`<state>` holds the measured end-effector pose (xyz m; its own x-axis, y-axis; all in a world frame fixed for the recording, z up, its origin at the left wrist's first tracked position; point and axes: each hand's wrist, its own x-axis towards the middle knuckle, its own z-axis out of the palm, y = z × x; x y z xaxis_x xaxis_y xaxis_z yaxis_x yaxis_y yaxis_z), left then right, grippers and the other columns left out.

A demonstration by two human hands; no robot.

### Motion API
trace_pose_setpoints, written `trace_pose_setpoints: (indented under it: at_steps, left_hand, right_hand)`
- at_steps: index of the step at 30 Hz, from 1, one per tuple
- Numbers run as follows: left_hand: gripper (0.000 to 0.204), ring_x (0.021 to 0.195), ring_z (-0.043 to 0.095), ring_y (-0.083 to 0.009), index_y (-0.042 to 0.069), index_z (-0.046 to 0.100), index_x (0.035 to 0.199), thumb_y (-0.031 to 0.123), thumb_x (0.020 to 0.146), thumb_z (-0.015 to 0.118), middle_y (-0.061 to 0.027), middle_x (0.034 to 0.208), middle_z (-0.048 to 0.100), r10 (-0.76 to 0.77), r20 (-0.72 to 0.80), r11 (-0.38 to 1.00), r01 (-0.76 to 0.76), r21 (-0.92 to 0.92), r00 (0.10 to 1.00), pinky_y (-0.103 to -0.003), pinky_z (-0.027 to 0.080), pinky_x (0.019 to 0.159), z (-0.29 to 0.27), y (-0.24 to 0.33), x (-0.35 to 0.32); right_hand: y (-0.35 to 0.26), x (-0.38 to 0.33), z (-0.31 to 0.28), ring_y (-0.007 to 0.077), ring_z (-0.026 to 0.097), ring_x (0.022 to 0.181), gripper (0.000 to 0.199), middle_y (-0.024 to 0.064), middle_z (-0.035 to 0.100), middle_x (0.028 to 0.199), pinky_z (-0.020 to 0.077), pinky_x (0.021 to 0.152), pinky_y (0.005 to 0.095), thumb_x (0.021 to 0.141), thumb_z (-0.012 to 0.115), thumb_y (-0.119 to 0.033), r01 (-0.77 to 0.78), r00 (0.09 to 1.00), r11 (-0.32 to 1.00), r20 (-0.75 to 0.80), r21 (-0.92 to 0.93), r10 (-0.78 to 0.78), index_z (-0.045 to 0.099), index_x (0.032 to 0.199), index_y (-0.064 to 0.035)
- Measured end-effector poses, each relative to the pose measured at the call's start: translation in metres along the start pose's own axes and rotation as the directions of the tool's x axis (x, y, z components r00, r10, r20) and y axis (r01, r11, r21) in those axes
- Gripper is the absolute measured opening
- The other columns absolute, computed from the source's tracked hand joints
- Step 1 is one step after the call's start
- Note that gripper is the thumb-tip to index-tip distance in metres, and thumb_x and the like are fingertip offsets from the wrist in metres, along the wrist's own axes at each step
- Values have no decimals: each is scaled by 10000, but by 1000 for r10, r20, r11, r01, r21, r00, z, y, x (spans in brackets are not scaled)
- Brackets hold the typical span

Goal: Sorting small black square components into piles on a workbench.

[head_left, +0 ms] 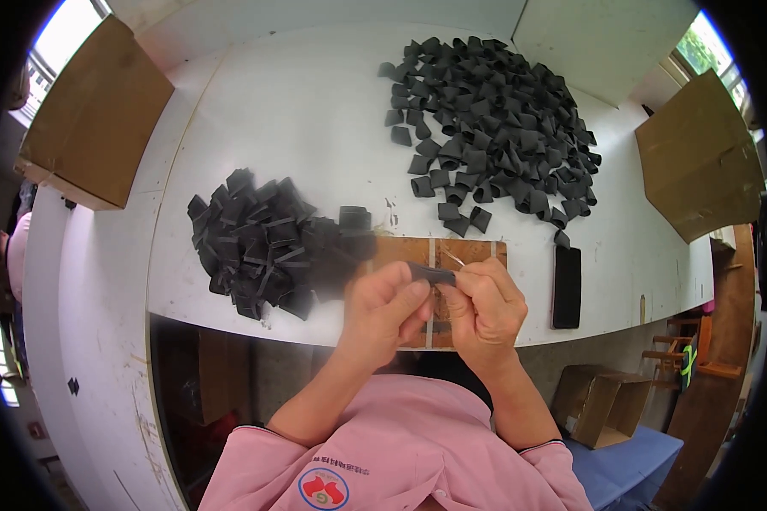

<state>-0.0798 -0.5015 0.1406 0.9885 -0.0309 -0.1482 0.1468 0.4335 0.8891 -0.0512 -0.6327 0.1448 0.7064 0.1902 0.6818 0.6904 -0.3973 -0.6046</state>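
Observation:
Between both hands, above the table's front edge, is a small dark fabric piece (pixel 433 273). My left hand (pixel 378 308) pinches its left end, thumb on top. My right hand (pixel 487 313) grips its other end with closed fingers. A thin, pale pointed tool (pixel 453 256) sticks out by the right fingertips; its kind is hard to make out. Below the hands lies a brown board (pixel 400 249) with pale strips across it. Left of it is a heap of flat black fabric pieces (pixel 260 238), partly blurred near the board.
A wide pile of black tube-like pieces (pixel 494 119) covers the table's far right. A black phone (pixel 567 287) lies near the front edge. Cardboard boxes stand at the left (pixel 102 111) and right (pixel 699 157). An open carton (pixel 601 404) sits below on the right.

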Motion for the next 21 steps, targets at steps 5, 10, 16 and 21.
trace_pose_setpoints:
  at_steps: [5, 10, 16, 21]
  left_hand:
    - [94, 475, 461, -100, 9, 516, 821, 103, 835, 514, -48, 634, 530, 107, -101, 963, -78, 258, 989, -223, 375, 441, -28, -40, 7]
    - [189, 883, 515, -345, -18, 517, 908, 106, 770, 549, -179, 945, 517, 565, -236, 251, 108, 962, 791, -393, 436, 727, -81, -47, 69]
    - [109, 858, 514, -363, 4, 521, 803, 97, 758, 556, -170, 862, 539, 457, -166, 35, 169, 985, 874, -425, 438, 683, -128, -51, 114]
    - [53, 722, 542, -352, -8, 522, 742, 40, 766, 523, -143, 729, 574, 577, -73, 254, -94, 963, 814, -384, 439, 615, -97, -15, 81]
  right_hand:
    - [-5, 8, -4, 190, 490, 535, 136, 83, 518, 639, 376, 430, 273, 627, 636, 77, -1, 999, 1000, 33, -14, 1, 564, 717, 7]
    - [20, 51, -36, 49, 447, 557, 163, 14, 546, 665, 349, 474, 177, 858, 526, -146, -478, 829, 662, 47, 577, 558, 574, 811, 2]
    - [21, -10, -26, 37, 454, 562, 197, -3, 546, 666, 379, 503, 191, 874, 493, -158, -747, 640, 537, 205, 392, 741, 592, 879, 12]
    - [4, -54, -11, 124, 541, 609, 159, 79, 571, 672, 432, 559, 248, 794, 569, -94, -689, 703, 701, 405, 185, 584, 575, 885, 37]
